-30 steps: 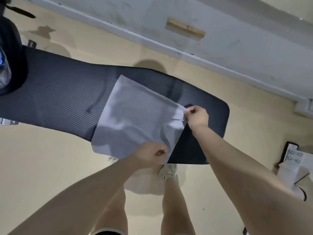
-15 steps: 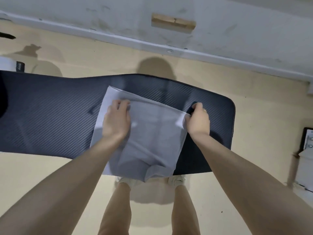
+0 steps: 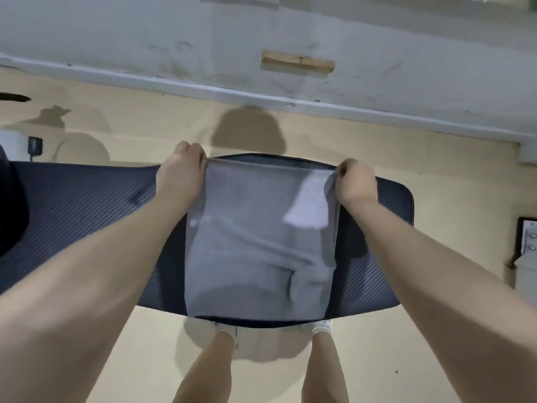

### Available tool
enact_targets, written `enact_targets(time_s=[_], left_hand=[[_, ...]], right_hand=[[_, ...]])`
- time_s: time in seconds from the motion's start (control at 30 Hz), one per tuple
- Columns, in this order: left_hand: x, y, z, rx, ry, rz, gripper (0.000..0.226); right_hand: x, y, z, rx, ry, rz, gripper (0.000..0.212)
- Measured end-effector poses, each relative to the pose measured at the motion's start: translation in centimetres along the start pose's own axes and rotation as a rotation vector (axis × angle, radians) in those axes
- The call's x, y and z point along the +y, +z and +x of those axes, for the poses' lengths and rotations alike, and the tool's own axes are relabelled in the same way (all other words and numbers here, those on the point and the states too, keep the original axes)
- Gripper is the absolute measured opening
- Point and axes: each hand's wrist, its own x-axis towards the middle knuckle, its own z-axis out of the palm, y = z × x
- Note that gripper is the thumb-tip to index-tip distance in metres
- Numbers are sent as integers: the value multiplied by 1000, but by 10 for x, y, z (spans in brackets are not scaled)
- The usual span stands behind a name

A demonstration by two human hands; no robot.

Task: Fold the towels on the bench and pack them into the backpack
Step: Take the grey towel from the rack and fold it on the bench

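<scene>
Head view, towel: a grey towel (image 3: 255, 245) is being held stretched across the dark bench (image 3: 81, 216), reaching from the bench's far edge to its near edge. Its far edge is being kept taut between the two hands. A diagonal crease and a small bunched fold are being shown near its lower right part, and a paler patch is being shown near its upper right part.

Head view, left hand: the far left corner of the towel is being pinched by the left hand (image 3: 181, 175), the fingers being curled around the cloth at the bench's far edge.

Head view, right hand: the far right corner of the towel is being gripped by the right hand (image 3: 356, 181), the fingers being curled tight on gathered cloth.

Head view, bench: the ribbed black padding is being covered by the towel toward its right end; bare padding is being left showing on both sides of the cloth.

Head view, backpack: a dark rounded shape (image 3: 11, 216) is being cut off by the left edge of the frame, resting on the bench; whether it is the backpack cannot be told.

Head view, surroundings: a beige floor (image 3: 436, 344), a scuffed white wall (image 3: 145, 39) bearing a small wooden block (image 3: 297, 64), and the person's legs and white shoes (image 3: 321, 327) below the bench are being shown.
</scene>
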Motion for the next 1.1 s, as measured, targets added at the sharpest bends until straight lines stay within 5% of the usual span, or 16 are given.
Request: enact_targets(time_s=[0.13,0.33,0.57,0.67,0.8,1.1], left_hand=[[-3,-7,3,68,46,-45,43],[-30,26,-62,-211,204,-2,20],[-55,56,-163,-467,443,226,29],[-59,70,-181,-400,476,320,42],[-50,73,-181,-284,308,183,20],[-69,32,-198,-159,184,31,9]], right_hand=[[-8,-1,7,48,-18,42,38],[18,38,-82,31,-32,47,21],[48,68,-153,-153,-208,-188,33],[57,68,-156,-106,-263,-160,28],[68,63,-153,-124,-270,-190,22],[89,45,-166,-140,-357,-241,24]])
